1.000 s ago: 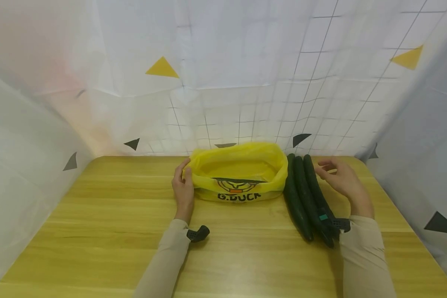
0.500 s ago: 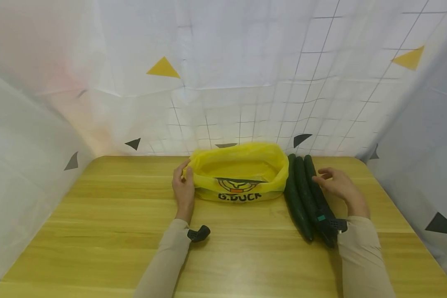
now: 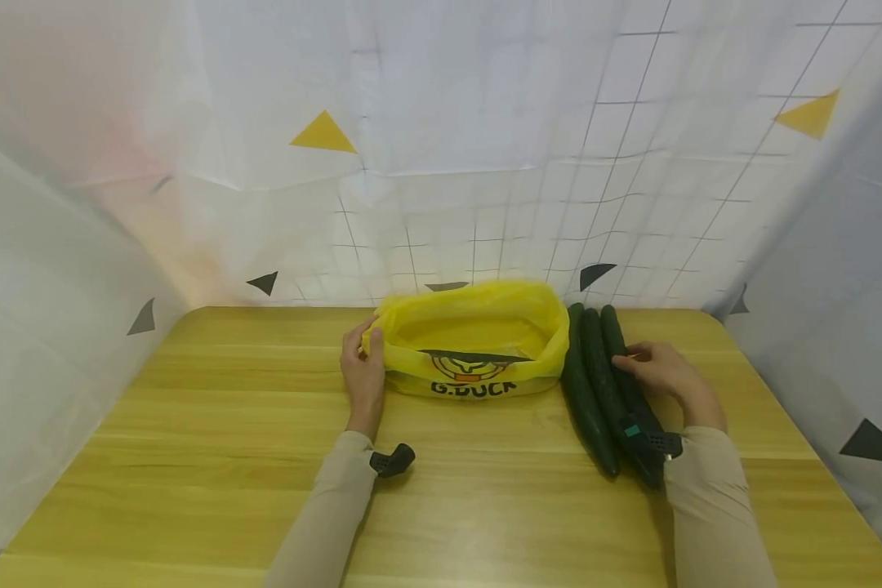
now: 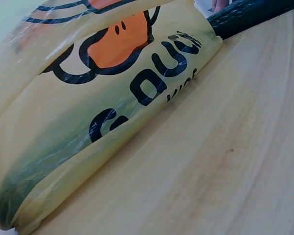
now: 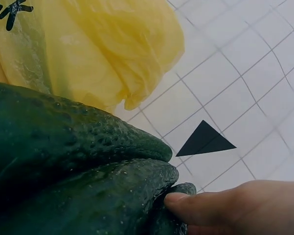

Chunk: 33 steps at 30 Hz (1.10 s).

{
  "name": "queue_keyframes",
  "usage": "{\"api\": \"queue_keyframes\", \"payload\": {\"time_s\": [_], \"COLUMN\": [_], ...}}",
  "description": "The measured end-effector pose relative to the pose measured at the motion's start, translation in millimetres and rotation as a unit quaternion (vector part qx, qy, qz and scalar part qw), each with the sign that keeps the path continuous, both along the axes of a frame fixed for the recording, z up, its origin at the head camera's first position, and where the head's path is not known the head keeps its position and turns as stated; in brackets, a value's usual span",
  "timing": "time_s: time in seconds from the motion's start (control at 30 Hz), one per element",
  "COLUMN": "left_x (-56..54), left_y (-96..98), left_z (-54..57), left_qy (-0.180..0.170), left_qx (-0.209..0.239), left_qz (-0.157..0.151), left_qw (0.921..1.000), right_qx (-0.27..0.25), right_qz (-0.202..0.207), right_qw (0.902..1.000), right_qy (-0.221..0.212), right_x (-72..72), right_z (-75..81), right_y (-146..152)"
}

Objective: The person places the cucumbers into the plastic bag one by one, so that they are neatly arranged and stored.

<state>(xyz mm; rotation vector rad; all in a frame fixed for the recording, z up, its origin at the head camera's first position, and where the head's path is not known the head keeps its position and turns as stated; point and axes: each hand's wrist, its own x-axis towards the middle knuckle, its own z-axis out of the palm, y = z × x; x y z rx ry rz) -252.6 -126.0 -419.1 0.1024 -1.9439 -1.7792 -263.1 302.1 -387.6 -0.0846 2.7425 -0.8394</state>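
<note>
A yellow plastic bag (image 3: 478, 371) printed "G.DUCK" stands with its mouth spread wide at the table's far side. My left hand (image 3: 363, 376) holds its left end, thumb at the rim and fingers round the outside. Through the bag's lower front a long greenish shape shows in the left wrist view; what it is I cannot tell. Right of the bag, three dark green cucumbers lie side by side: a left one (image 3: 584, 400), a middle one (image 3: 601, 371) and a right one (image 3: 612, 327). My right hand (image 3: 665, 376) grips the right cucumber, its thumb (image 5: 200, 208) laid across it.
The wood-grain table (image 3: 213, 457) reaches back to a white sheet (image 3: 470, 122) with grid lines and triangles. Further pale sheets hang at both sides. Each wrist wears a black camera mount, such as the left mount (image 3: 393, 461).
My right hand has come down and left onto the right cucumber, and its thumb and fingers have closed in on it. My left hand and the bag have stayed in place.
</note>
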Motion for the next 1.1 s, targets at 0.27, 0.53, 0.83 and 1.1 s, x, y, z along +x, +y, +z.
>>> {"api": "queue_keyframes", "payload": {"time_s": [0.27, 0.53, 0.83, 1.1], "left_x": [-17.9, -20.9, -13.3, 0.4], "left_y": [-5.7, -4.3, -3.8, 1.2], "left_z": [-24.8, -29.9, -17.5, 1.4], "left_qy": [0.002, 0.011, 0.001, -0.002], "left_qx": [0.016, 0.005, 0.01, -0.009], "left_qz": [0.004, 0.021, 0.002, 0.004], "left_qw": [0.9999, 0.9997, 0.9999, 0.9999], "right_qx": [0.019, 0.023, 0.013, 0.0], "right_qz": [0.003, 0.006, -0.018, -0.04], "right_qw": [0.9998, 0.9996, 0.9997, 0.9992], "right_qy": [-0.008, -0.012, -0.01, -0.001], "right_x": [-1.6, -1.4, -2.5, -3.1], "right_z": [-2.1, -2.2, -2.4, -6.3], "right_y": [0, 1, 0, 1]}}
